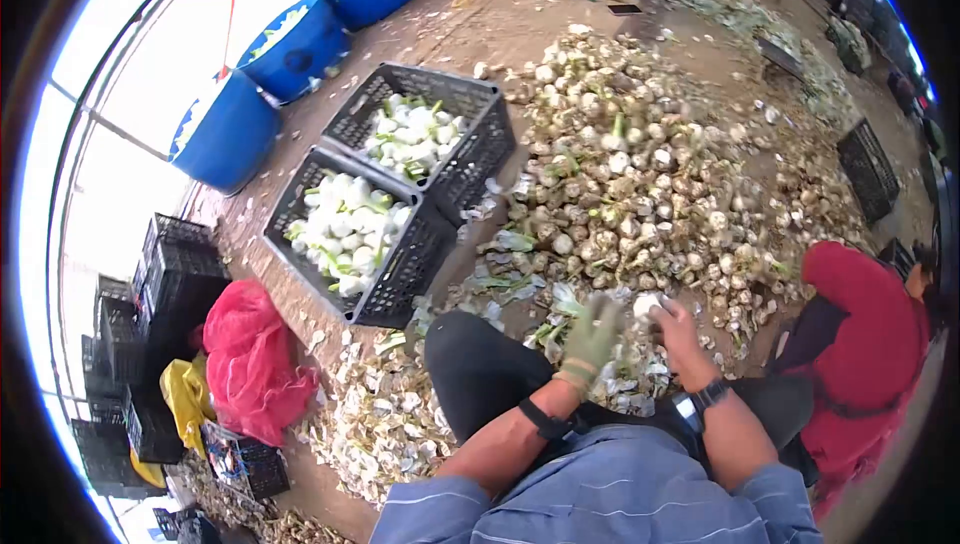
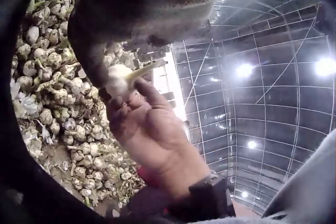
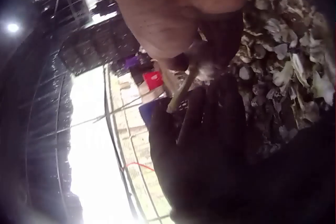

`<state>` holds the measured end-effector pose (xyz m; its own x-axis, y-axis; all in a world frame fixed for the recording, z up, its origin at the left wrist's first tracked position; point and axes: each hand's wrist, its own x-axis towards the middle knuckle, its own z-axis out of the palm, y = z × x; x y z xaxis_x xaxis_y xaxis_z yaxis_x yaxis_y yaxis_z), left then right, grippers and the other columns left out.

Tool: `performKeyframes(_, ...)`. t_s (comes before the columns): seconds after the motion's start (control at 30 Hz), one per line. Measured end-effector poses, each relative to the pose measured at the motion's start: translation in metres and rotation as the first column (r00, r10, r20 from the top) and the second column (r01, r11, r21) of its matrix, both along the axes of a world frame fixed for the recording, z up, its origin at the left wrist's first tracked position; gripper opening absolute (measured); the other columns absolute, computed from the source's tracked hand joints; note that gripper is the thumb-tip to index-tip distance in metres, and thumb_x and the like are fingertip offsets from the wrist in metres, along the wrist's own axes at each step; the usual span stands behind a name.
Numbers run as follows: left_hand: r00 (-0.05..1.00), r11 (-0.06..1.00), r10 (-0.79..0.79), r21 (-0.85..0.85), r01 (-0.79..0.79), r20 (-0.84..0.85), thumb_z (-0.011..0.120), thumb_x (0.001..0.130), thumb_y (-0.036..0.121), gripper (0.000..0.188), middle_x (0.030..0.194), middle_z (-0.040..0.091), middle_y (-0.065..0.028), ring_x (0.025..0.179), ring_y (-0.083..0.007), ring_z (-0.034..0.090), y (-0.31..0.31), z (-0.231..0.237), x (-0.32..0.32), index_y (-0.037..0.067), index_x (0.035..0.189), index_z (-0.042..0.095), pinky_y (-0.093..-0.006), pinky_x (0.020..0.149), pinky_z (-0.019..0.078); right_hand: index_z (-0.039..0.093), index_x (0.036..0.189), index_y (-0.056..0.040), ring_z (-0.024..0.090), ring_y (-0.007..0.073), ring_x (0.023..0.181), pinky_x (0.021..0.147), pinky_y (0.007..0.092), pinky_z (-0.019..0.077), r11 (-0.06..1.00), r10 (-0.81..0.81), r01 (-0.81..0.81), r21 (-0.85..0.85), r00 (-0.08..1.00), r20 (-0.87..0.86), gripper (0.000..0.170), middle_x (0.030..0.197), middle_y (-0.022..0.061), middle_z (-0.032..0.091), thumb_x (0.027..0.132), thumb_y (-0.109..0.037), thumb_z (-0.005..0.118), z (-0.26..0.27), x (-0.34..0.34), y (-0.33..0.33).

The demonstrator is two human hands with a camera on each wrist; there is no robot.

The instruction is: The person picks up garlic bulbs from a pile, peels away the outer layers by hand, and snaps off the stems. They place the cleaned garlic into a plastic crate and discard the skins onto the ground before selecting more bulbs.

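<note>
My bare right hand [image 1: 680,336] grips a white garlic bulb [image 1: 648,304] by its side, low over the near edge of a large garlic heap [image 1: 620,184]. In the left wrist view a short pale-green stem [image 2: 148,70] sticks out of the bulb between thumb and fingers. The left hand [image 1: 590,339], in a greenish work glove, is just left of the bulb, its fingers blurred and mostly straight. From the right wrist view, the gloved fingers [image 3: 194,119] look dark and extended, right beside the stem. Loose papery skins [image 1: 635,379] lie under both hands.
Two black crates [image 1: 440,204] of cleaned white garlic stand ahead to the left, with blue tubs [image 1: 235,134] behind them. A pink mesh sack [image 1: 255,364] lies at far left. Close on the right is a person in red [image 1: 870,344]. Garlic skins [image 1: 385,424] cover the floor by my left knee.
</note>
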<state>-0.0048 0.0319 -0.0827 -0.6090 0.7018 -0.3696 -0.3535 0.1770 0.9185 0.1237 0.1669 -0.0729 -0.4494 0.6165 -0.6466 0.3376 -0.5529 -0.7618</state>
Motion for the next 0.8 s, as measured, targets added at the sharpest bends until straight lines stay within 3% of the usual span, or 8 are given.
performKeyframes(0.1,0.916,0.994,0.005,-0.102,-0.050,-0.401,0.054,0.099,0.028,0.034,0.117,0.056,-0.0083,0.096,-0.0193,0.062,-0.011,-0.038,-0.019,0.004,0.123,0.056,-0.0341,0.079,0.0533,0.048,0.132,0.0065,0.069,0.0185,0.085,0.067,0.0304,0.0575,0.992,-0.096,0.082,-0.092,0.983,-0.159,0.042,0.109,0.0132,0.068,0.097,-0.013,0.059,-0.024,-0.050,0.016)
performKeyframes(0.17,0.963,0.983,0.161,-0.053,-0.177,-0.216,0.053,0.099,0.029,0.033,0.111,0.058,-0.0052,0.089,-0.0213,0.065,-0.010,-0.018,-0.024,0.006,0.122,0.055,-0.0358,0.073,0.0535,0.045,0.135,0.0048,0.067,0.0183,0.088,0.070,0.0310,0.0577,0.998,-0.012,-0.019,-0.065,0.897,-0.442,0.049,0.117,0.0136,0.064,0.097,-0.021,0.063,0.036,-0.119,0.007)
performKeyframes(0.2,0.891,0.934,0.356,-0.064,-0.353,0.282,0.052,0.099,0.029,0.032,0.109,0.058,-0.0038,0.086,-0.0197,0.065,-0.003,0.013,-0.025,0.006,0.122,0.054,-0.0340,0.070,0.0537,0.044,0.136,0.0042,0.067,0.0174,0.088,0.071,0.0306,0.0571,0.986,0.136,-0.166,-0.006,0.827,-0.545,0.052,0.114,0.0126,0.064,0.097,-0.025,0.063,0.074,-0.141,0.004)
performKeyframes(0.27,0.940,0.959,0.283,-0.025,-0.283,0.190,0.050,0.101,0.030,0.033,0.108,0.057,-0.0035,0.083,-0.0185,0.066,-0.009,-0.007,-0.028,0.007,0.123,0.052,-0.0326,0.069,0.0537,0.048,0.132,0.0042,0.067,0.0162,0.083,0.069,0.0299,0.0565,0.981,0.191,-0.173,0.088,0.792,-0.580,0.044,0.102,0.0098,0.067,0.099,-0.023,0.059,0.118,-0.162,-0.010)
performKeyframes(0.37,0.912,0.943,0.327,-0.024,-0.331,0.248,0.047,0.102,0.032,0.036,0.111,0.058,-0.0060,0.085,-0.0179,0.065,-0.002,0.005,-0.031,0.006,0.126,0.050,-0.0305,0.068,0.0539,0.057,0.120,0.0036,0.067,0.0155,0.077,0.067,0.0293,0.0563,0.928,0.353,-0.286,0.237,0.880,-0.318,0.031,0.093,0.0085,0.068,0.100,-0.020,0.056,0.057,-0.148,0.004)
performKeyframes(0.53,0.908,0.948,0.317,-0.069,-0.310,0.274,0.048,0.101,0.029,0.033,0.112,0.060,-0.0067,0.085,-0.0171,0.065,0.010,0.019,-0.023,0.005,0.122,0.054,-0.0300,0.069,0.0553,0.066,0.087,-0.0003,0.061,0.0141,0.054,0.051,0.0333,0.0522,0.932,0.122,-0.167,0.322,0.980,0.155,0.026,0.072,0.0067,0.067,0.093,-0.026,0.065,-0.121,-0.041,0.062)
performKeyframes(0.57,0.918,0.952,0.305,-0.084,-0.293,0.254,0.049,0.100,0.028,0.033,0.111,0.059,-0.0058,0.083,-0.0155,0.064,0.014,0.021,-0.021,0.004,0.123,0.055,-0.0283,0.069,0.0548,0.066,0.096,-0.0011,0.061,0.0149,0.066,0.060,0.0319,0.0533,0.941,0.122,-0.207,0.268,0.946,0.302,0.020,0.080,0.0056,0.066,0.094,-0.020,0.064,-0.128,-0.022,0.076)
performKeyframes(0.8,0.981,0.986,0.131,-0.124,-0.114,0.142,0.049,0.101,0.029,0.035,0.112,0.058,-0.0048,0.082,-0.0122,0.060,0.033,0.013,-0.015,0.007,0.127,0.054,-0.0254,0.069,0.0517,0.058,0.122,-0.0049,0.064,0.0337,0.088,0.074,0.0459,0.0537,0.376,0.134,-0.562,0.737,0.820,0.557,0.039,0.111,0.0170,0.059,0.087,-0.016,0.069,-0.124,-0.029,0.127)
